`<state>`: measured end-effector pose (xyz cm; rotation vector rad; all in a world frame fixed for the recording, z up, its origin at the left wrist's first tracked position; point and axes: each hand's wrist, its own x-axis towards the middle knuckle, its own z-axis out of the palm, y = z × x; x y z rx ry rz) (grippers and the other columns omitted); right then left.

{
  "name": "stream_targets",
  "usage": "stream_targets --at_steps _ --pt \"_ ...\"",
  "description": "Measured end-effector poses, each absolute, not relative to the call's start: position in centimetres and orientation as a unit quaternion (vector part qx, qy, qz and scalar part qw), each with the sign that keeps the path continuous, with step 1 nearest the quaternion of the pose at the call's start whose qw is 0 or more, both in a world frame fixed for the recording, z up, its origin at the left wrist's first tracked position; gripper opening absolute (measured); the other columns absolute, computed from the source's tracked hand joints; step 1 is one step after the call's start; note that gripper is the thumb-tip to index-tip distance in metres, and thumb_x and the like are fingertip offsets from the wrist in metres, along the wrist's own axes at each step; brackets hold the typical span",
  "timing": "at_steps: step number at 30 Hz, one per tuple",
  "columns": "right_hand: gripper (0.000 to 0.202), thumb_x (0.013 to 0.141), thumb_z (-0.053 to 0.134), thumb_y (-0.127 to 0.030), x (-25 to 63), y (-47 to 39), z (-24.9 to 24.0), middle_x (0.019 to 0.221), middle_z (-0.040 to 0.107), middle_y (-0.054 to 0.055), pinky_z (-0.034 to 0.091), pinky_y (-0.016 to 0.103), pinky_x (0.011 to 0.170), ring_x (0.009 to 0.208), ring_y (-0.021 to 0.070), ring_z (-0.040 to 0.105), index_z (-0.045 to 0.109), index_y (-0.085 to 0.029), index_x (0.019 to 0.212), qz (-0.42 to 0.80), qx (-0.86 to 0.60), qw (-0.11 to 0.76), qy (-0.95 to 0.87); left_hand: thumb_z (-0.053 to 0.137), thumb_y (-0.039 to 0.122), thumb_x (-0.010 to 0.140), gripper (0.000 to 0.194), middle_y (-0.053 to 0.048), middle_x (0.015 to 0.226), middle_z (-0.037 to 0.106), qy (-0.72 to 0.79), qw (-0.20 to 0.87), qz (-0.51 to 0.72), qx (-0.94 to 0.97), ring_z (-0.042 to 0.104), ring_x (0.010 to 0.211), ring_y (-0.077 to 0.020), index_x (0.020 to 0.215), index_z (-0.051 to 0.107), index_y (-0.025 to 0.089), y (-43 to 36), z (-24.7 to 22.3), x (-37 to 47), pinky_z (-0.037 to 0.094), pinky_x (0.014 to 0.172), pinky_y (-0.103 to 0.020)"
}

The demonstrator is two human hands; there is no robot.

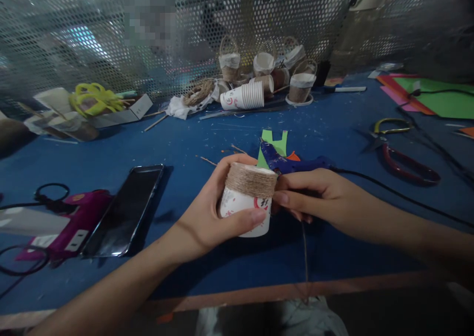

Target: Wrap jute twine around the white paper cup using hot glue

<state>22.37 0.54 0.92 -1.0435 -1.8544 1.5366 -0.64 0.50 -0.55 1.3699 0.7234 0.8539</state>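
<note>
Jute-wrapped paper cup [247, 198]: light, crushable; left hand [207, 217] is clasping its sides, right hand [314, 195] is pinching the twine [305, 247].

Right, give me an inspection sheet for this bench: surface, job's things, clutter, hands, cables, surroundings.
Surface: blue table with an orange front edge, flecked with scraps.
Job's things: paper cup, twine wound round its upper part; twine strand hanging below; blue glue gun behind it.
Clutter: phone, pink glue gun, scissors, stacked cups, finished cup baskets, coloured paper, green cut-out.
Hands: left hand grips the cup; right hand pinches at the twine.
Cables: black cord from the blue gun; black cord coiled at left.
Surroundings: perforated metal screen behind.
</note>
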Motion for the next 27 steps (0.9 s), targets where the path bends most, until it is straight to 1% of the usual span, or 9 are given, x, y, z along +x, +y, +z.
stream_targets --at_steps 5,10,15,19,24,27 --pt "0.027 0.098 0.065 -0.035 22.51 0.37 0.86 0.065 0.053 -0.007 0.037 0.024 0.057 0.06 0.0096 0.048 0.061 -0.021 0.076 0.551 -0.389 0.258 -0.691 0.084 0.022 0.076 0.057 -0.001 0.104 0.064 0.321 0.633 0.375 0.596 0.064 0.087 -0.0179 0.124 0.054 0.03 0.63 -0.53 -0.59 0.052 0.075 -0.028" --pt "0.029 0.098 0.065 -0.034 22.54 0.34 0.95 0.065 0.053 -0.006 0.037 0.025 0.058 0.061 0.0101 0.048 0.06 -0.021 0.073 0.541 -0.394 0.256 -0.698 0.083 0.019 0.077 0.057 -0.001 0.106 0.064 0.305 0.636 0.379 0.599 0.064 0.089 -0.0175 0.126 0.055 0.032 0.64 -0.72 -0.77 0.052 0.076 -0.027" --pt "0.03 0.1 0.062 -0.035 22.53 0.37 0.94 0.065 0.053 -0.007 0.038 0.024 0.057 0.06 0.0097 0.048 0.058 -0.021 0.073 0.528 -0.395 0.256 -0.707 0.083 0.021 0.077 0.057 -0.002 0.106 0.064 0.313 0.633 0.378 0.598 0.065 0.088 -0.0186 0.126 0.055 0.03 0.63 -0.78 -0.76 0.053 0.075 -0.028" --pt "0.03 0.1 0.061 -0.035 22.38 0.33 0.95 0.065 0.054 -0.006 0.039 0.024 0.058 0.06 0.0097 0.049 0.058 -0.021 0.073 0.52 -0.398 0.256 -0.712 0.084 0.021 0.075 0.057 -0.001 0.105 0.065 0.312 0.631 0.383 0.598 0.064 0.087 -0.0172 0.125 0.056 0.029 0.66 -0.79 -0.64 0.053 0.074 -0.026" --pt "0.026 0.098 0.066 -0.039 22.51 0.39 0.87 0.064 0.055 -0.006 0.039 0.023 0.055 0.059 0.0097 0.05 0.069 -0.021 0.08 0.525 -0.398 0.259 -0.706 0.082 0.02 0.078 0.056 -0.001 0.106 0.066 0.289 0.664 0.379 0.576 0.068 0.088 -0.0182 0.126 0.056 0.031 0.58 -0.79 -0.78 0.055 0.076 -0.027" --pt "0.029 0.097 0.066 -0.044 22.57 0.54 0.68 0.063 0.057 -0.005 0.039 0.023 0.055 0.058 0.01 0.05 0.073 -0.022 0.081 0.521 -0.398 0.264 -0.708 0.081 0.02 0.079 0.057 -0.002 0.108 0.069 0.27 0.689 0.375 0.558 0.072 0.09 -0.0206 0.128 0.054 0.032 0.44 -0.73 -0.81 0.056 0.077 -0.029"
